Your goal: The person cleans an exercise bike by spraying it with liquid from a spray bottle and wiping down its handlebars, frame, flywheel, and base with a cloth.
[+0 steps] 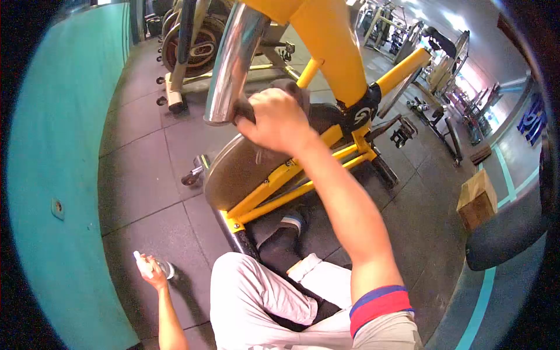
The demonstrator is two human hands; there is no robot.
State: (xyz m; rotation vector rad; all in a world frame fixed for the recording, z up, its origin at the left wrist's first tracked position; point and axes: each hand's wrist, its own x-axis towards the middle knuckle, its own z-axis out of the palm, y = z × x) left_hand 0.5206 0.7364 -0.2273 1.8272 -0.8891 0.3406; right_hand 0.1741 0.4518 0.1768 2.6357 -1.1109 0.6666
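Note:
In the head view, my right hand [277, 119] is closed on a dark cloth [294, 93], bunched around its fingers. It is by the lower end of the chrome tube [227, 70] on a yellow exercise bike [329, 44], above the bike's dark flywheel [233, 178]. Low on the left, my left hand [151, 272] grips a clear spray bottle [168, 269] with a white nozzle, held over the floor. The palm side of the right hand is hidden.
A teal wall [64, 146] with a socket [57, 208] runs along the left. Another bike [192, 52] stands behind. At the right are a cardboard box [477, 198], a dark pad [507, 236] and gym machines [437, 70]. Dark mats [140, 204] cover the floor.

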